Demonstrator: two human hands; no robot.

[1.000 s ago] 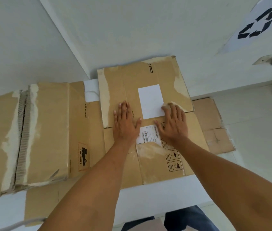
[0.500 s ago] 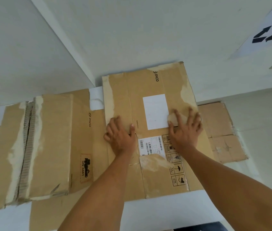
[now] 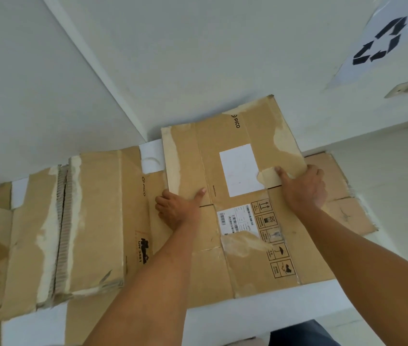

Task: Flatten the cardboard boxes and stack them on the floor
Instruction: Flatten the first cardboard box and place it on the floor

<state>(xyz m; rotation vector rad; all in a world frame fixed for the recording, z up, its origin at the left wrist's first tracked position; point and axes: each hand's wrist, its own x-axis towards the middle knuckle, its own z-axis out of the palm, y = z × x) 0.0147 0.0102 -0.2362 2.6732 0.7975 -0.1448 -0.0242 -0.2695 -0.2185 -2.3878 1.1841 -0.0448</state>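
Note:
A flattened brown cardboard box (image 3: 238, 151) with a white label and "PICO" print lies on top of the pile on the white floor, against the wall. My left hand (image 3: 178, 208) grips its left edge, thumb on top and fingers tucked under. My right hand (image 3: 303, 186) grips its right edge the same way, thumb on the torn paper patch. Under it lies another flat box (image 3: 343, 213) that sticks out to the right. A thicker folded box (image 3: 93, 221) with torn tape strips lies to the left.
White walls meet in a corner (image 3: 148, 136) just behind the pile. A recycling sign (image 3: 383, 43) is stuck on the right wall. Bare white floor (image 3: 248, 318) shows in front of the boxes, with dark trouser fabric (image 3: 303, 333) at the bottom edge.
Both hands slid outward from flat on the middle of the top box to its left and right edges, and the fingers curled round those edges. The view tilted slightly.

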